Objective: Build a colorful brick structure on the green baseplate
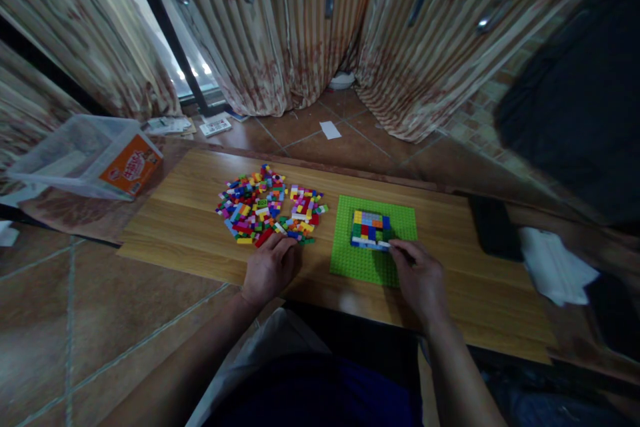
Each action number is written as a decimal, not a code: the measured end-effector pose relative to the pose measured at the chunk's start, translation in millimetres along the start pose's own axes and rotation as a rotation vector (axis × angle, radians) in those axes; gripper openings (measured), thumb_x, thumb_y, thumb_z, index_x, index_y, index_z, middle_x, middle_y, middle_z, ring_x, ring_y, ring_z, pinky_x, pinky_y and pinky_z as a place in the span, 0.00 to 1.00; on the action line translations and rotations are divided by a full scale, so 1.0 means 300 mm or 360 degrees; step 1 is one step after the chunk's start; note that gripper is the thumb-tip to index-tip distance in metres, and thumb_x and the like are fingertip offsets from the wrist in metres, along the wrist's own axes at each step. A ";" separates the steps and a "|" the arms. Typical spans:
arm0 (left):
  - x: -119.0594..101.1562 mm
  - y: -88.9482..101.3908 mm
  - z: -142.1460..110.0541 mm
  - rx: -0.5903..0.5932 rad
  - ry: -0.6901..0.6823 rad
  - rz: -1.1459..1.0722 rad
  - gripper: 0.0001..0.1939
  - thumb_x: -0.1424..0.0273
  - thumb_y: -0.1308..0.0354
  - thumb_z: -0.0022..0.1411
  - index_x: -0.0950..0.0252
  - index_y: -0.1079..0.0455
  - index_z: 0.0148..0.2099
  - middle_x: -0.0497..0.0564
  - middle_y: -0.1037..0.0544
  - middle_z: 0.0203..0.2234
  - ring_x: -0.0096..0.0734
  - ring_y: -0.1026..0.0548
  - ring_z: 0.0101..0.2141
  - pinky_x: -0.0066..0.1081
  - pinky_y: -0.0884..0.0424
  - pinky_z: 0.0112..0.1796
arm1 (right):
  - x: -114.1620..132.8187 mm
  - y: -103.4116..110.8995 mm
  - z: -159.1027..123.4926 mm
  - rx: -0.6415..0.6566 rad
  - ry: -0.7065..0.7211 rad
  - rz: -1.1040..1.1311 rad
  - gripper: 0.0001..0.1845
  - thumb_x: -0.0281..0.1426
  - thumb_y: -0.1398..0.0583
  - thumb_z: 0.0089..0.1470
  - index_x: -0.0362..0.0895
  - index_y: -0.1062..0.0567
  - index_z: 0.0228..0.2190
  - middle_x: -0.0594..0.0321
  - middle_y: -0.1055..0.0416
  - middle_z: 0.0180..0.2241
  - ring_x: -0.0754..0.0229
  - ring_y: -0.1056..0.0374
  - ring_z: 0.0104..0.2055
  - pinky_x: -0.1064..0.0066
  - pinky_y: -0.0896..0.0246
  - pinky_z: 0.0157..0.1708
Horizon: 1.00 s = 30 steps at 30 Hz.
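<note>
My right hand (419, 275) pinches a small white brick (384, 245) between thumb and fingertips. The white brick is at the near right corner of a multicoloured block of toy bricks (369, 223), built up on a green baseplate (347, 267); whether it touches the block, I cannot tell. At the near edge of a heap of loose toy bricks (245, 210) rests my left hand (270, 267), its fingers curled and closed. A red brick (263, 237) lies by those fingertips. What the left fingers hold, if anything, is hidden.
Both hands work over a long wooden board (175, 213). A clear plastic bin (75, 160) with an orange label stands off its left end. Toward the right lie a dark flat object (495, 227) and white tissue-like sheets (555, 267). Curtains (280, 33) hang behind.
</note>
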State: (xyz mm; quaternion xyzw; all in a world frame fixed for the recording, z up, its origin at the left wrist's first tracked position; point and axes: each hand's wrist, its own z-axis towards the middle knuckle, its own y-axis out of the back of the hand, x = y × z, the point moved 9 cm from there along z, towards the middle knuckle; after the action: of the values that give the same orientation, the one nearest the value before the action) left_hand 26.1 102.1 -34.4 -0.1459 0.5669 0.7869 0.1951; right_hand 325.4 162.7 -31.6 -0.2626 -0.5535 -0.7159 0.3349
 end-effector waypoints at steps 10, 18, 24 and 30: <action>-0.006 0.002 0.000 -0.0007 -0.0017 -0.0005 0.11 0.71 0.50 0.67 0.61 0.27 0.45 0.51 0.23 0.41 0.31 0.24 0.39 0.29 0.26 0.38 | -0.007 -0.013 0.033 0.0194 -0.0047 0.0001 0.17 0.45 0.42 0.56 0.47 0.20 0.35 0.58 0.23 0.38 0.55 0.28 0.39 0.61 0.34 0.42; -0.007 0.007 0.001 -0.0019 -0.0007 -0.0019 0.10 0.70 0.50 0.67 0.61 0.28 0.45 0.52 0.23 0.40 0.31 0.24 0.38 0.28 0.27 0.37 | 0.013 -0.026 0.069 0.0388 0.0028 -0.0119 0.15 0.44 0.42 0.56 0.48 0.21 0.33 0.61 0.24 0.35 0.56 0.29 0.37 0.62 0.36 0.41; -0.009 0.009 0.001 -0.0031 -0.0026 -0.0047 0.10 0.71 0.50 0.67 0.62 0.28 0.45 0.52 0.23 0.40 0.32 0.24 0.38 0.29 0.27 0.38 | -0.009 -0.026 0.077 0.0381 -0.0074 -0.0048 0.16 0.46 0.40 0.52 0.48 0.20 0.31 0.60 0.22 0.35 0.55 0.28 0.37 0.60 0.35 0.42; -0.008 0.004 0.000 -0.0016 -0.0027 -0.0024 0.10 0.71 0.49 0.67 0.62 0.28 0.45 0.52 0.23 0.41 0.32 0.24 0.39 0.29 0.27 0.38 | -0.077 -0.023 0.059 0.0275 -0.0410 0.0153 0.19 0.47 0.35 0.45 0.46 0.19 0.33 0.59 0.21 0.35 0.55 0.27 0.37 0.61 0.34 0.40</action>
State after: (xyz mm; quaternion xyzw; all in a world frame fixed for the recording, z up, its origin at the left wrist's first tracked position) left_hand 27.6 101.5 -32.4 -0.1444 0.5602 0.7894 0.2051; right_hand 334.8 185.2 -48.6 -0.3485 -0.6383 -0.6091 0.3164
